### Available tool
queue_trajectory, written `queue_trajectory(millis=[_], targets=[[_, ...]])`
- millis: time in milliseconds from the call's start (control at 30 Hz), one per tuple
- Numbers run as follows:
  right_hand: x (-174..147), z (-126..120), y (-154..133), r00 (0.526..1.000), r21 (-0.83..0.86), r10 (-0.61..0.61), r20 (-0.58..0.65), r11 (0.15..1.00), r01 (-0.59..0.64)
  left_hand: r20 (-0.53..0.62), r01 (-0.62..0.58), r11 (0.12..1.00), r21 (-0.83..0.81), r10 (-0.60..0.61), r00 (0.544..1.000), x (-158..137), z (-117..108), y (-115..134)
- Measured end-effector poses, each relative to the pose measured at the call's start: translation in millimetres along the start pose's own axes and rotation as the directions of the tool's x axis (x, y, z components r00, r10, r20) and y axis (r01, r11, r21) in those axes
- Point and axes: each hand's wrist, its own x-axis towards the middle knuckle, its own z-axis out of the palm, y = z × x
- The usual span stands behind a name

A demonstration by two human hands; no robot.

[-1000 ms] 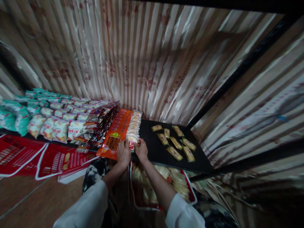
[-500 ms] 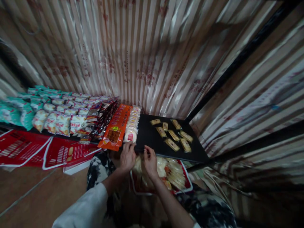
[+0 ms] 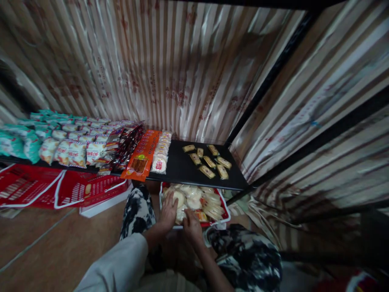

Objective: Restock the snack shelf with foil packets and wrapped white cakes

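A red basket with a white rim [image 3: 225,206] stands below the black shelf, filled with clear-wrapped packets of pale round crackers [image 3: 194,195]. My left hand [image 3: 168,211] lies over the crackers on the basket's left side, its fingers stretched out and touching a round wrapped packet [image 3: 178,198]. Just right of it, my right hand [image 3: 192,225] is at the basket's front edge with its fingers curled together against the packets. What it grips, if anything, is hidden. An orange-and-yellow packet [image 3: 201,216] shows beside the right hand.
The black shelf [image 3: 179,168] carries a row of round cracker packs [image 3: 161,156], an orange snack bag [image 3: 141,158], dark red packets [image 3: 126,148], white bags [image 3: 73,152], teal bags [image 3: 30,146] and several small wrapped biscuits [image 3: 209,161]. Red baskets [image 3: 33,182] stand below left. Striped curtain hangs behind.
Both hands have moved down from the shelf's front edge into the basket. My left hand's fingers have spread over the crackers. The view has shifted, showing more of the basket.
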Motion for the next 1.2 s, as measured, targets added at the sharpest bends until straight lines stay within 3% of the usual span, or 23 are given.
queue_trajectory(millis=[100,200,567,800,933,1067,1200], targets=[[-13,1,2,1.000,0.020,0.007,0.023,1.000,-0.008,-0.035,0.153,0.988,-0.013,-0.153,0.988,3,-8,4],[-20,-1,3,1.000,0.071,0.017,0.024,0.997,-0.019,-0.029,0.191,0.981,-0.020,-0.192,0.981,4,-12,3],[-29,-15,-3,0.999,0.287,0.044,0.004,0.957,-0.044,-0.126,-0.043,0.998,-0.054,0.035,0.991,-7,-16,0],[-26,-18,-9,0.990,0.453,0.136,-0.022,0.884,-0.112,-0.074,-0.129,0.988,-0.090,0.122,0.990,-15,-23,13],[-24,-20,-14,0.980,0.601,0.200,0.020,0.781,-0.172,-0.082,-0.173,0.979,-0.110,0.165,0.983,-16,-21,24],[-16,-17,-19,0.935,0.686,0.353,0.024,0.675,-0.273,-0.110,-0.207,0.973,-0.107,0.195,0.975,-15,-16,32],[-3,-6,-19,0.874,0.858,0.461,0.154,0.377,-0.350,-0.089,-0.222,0.969,-0.111,0.213,0.973,-11,-6,36]])
